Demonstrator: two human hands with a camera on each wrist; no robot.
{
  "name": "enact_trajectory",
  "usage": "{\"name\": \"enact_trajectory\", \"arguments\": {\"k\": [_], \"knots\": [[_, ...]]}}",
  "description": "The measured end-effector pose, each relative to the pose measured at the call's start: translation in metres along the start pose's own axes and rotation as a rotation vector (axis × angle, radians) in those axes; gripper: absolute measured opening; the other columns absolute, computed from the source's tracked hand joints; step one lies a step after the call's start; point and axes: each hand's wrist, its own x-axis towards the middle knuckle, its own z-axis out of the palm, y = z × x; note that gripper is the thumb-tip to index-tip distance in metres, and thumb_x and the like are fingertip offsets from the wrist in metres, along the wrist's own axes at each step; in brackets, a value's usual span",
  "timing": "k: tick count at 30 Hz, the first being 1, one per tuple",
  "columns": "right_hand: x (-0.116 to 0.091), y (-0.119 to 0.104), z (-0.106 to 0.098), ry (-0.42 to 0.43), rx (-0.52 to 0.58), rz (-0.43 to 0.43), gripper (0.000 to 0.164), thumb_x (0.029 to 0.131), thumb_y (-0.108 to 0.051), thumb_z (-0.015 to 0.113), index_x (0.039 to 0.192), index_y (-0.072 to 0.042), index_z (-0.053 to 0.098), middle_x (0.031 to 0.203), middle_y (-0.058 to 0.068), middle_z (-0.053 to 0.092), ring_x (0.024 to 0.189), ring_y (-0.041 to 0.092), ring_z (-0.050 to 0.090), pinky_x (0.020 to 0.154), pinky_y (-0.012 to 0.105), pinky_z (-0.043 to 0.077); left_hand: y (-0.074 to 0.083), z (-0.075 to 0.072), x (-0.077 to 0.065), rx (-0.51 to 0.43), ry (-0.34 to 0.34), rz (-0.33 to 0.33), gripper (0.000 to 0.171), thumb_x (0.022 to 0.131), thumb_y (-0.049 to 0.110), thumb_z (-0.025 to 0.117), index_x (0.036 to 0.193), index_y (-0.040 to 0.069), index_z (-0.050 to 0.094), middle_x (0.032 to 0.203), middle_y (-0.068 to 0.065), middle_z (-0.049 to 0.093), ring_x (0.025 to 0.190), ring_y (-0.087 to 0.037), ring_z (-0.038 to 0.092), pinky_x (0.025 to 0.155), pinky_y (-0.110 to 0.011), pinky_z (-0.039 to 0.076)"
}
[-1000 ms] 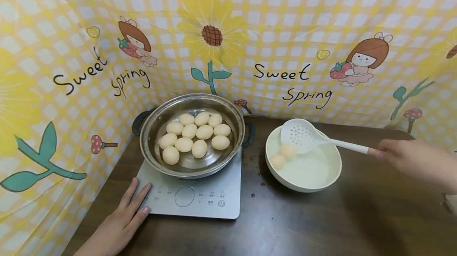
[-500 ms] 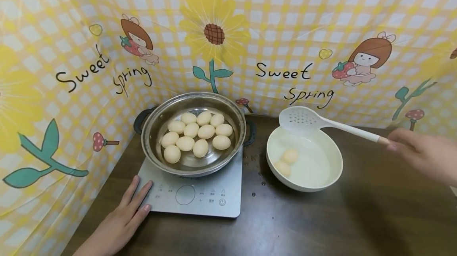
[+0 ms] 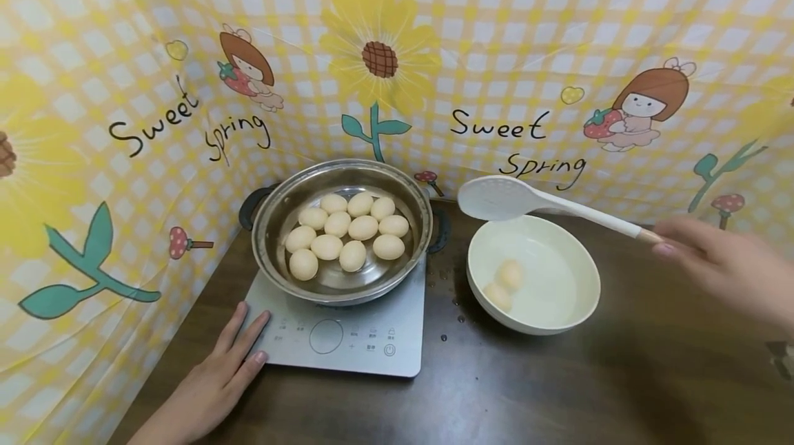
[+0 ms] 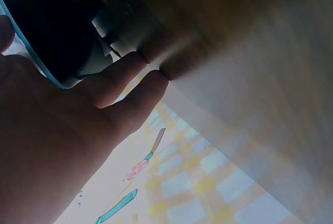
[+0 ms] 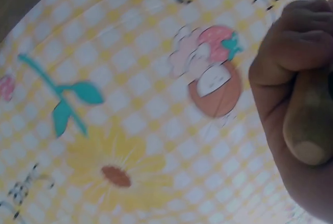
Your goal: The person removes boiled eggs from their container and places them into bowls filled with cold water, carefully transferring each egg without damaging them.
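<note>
My right hand (image 3: 722,262) grips the handle of a white slotted spoon (image 3: 493,198). In the right wrist view the fingers curl round its wooden handle end (image 5: 309,135). The spoon's head hangs above the back left rim of a pale bowl (image 3: 586,273), and no egg shows on it. Two eggs (image 3: 511,274) lie in water in that bowl. My left hand (image 3: 214,379) rests, fingers spread, at the left front edge of a white induction cooker (image 3: 372,355). On the cooker stands a steel pot (image 3: 397,187) with several pale eggs (image 3: 362,228) in it.
Dark handles (image 3: 440,230) stick out at the pot's sides. Water drops (image 3: 461,319) dot the brown table (image 3: 496,390) between cooker and bowl. A yellow checked cloth (image 3: 496,52) hangs behind and at the left.
The slotted spoon has risen out of the bowl and swung left toward the pot, its head lifted clear of the water. The two eggs stay in the bowl. My left hand keeps its place.
</note>
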Motion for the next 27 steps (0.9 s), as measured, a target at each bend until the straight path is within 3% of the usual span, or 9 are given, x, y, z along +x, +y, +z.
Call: {"name": "enact_trajectory", "arguments": {"k": [3,8,14,18,25,27], "knots": [[0.01,-0.02,0.002,0.037,0.045,-0.059,0.016,0.1,-0.015,0.066,0.116,-0.017,0.065,0.085,-0.004,0.066,0.06,0.007,0.048,0.053,0.03,0.039,0.0,0.0,0.001,-0.008,-0.001,-0.003,0.061,0.11,0.039,0.043,0.163,0.021,0.022,0.168,-0.018,-0.002,0.134,-0.059,0.035,0.085,-0.072,0.042],[0.032,-0.056,0.017,0.173,0.088,-0.267,0.026,0.091,-0.007,0.075,0.112,-0.021,0.068,0.089,-0.011,0.066,0.066,0.004,0.052,0.058,0.026,0.043,-0.001,0.0,0.001,-0.017,-0.004,-0.007,0.06,0.11,0.04,0.043,0.163,0.021,0.022,0.168,-0.019,-0.002,0.135,-0.059,0.034,0.086,-0.071,0.042],[0.056,-0.092,0.042,0.232,0.103,-0.456,0.027,0.088,-0.007,0.077,0.11,-0.018,0.065,0.081,-0.013,0.064,0.057,0.002,0.047,0.053,0.032,0.044,-0.002,-0.001,0.0,-0.02,-0.001,-0.011,0.06,0.11,0.04,0.042,0.163,0.022,0.021,0.168,-0.017,-0.002,0.135,-0.058,0.034,0.085,-0.073,0.042],[0.067,-0.108,0.056,0.242,0.069,-0.521,0.022,0.09,-0.012,0.074,0.108,-0.018,0.063,0.078,-0.014,0.06,0.055,0.001,0.042,0.051,0.03,0.042,-0.001,-0.002,0.0,-0.024,0.002,-0.009,0.06,0.11,0.039,0.042,0.163,0.022,0.022,0.168,-0.018,-0.001,0.136,-0.058,0.034,0.086,-0.073,0.042],[0.077,-0.124,0.071,0.271,0.033,-0.56,0.01,0.101,-0.025,0.064,0.108,-0.019,0.062,0.077,-0.012,0.056,0.052,0.004,0.041,0.045,0.028,0.039,-0.001,-0.001,0.0,-0.021,-0.002,-0.021,0.06,0.11,0.04,0.041,0.164,0.022,0.021,0.168,-0.018,-0.002,0.133,-0.061,0.036,0.084,-0.074,0.042],[0.079,-0.126,0.073,0.273,0.033,-0.57,0.015,0.105,-0.033,0.057,0.108,-0.019,0.063,0.077,-0.011,0.056,0.052,0.004,0.041,0.044,0.027,0.038,0.0,-0.002,0.0,-0.023,-0.007,-0.023,0.06,0.11,0.04,0.041,0.164,0.022,0.02,0.168,-0.018,-0.003,0.132,-0.062,0.036,0.083,-0.074,0.042]]}}
